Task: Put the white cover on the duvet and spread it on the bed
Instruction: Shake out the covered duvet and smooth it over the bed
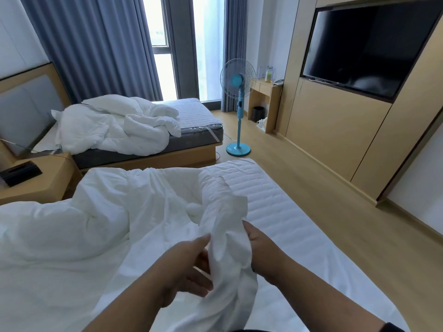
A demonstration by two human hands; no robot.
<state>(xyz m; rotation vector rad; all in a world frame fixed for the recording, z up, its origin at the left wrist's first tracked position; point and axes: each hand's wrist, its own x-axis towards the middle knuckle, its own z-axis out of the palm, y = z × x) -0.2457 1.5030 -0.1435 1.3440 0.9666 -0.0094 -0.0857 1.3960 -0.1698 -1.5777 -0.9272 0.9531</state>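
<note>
The white cover (225, 238) lies bunched on the near bed (287, 212), a gathered section of it raised between both hands. The left hand (189, 267) touches this fold with loosely extended fingers; whether the thumb pinches it cannot be determined. The right hand (257, 245) is pressed against the far side of the fold, its fingers hidden behind fabric, so its grip cannot be confirmed. The cover is judged light, limp and prone to slipping; take hold at a corner or hem, not mid-panel. Cover and duvet (72, 236) are both white and merge, so their boundary, the cover's opening and its corners are not distinguishable.
</note>
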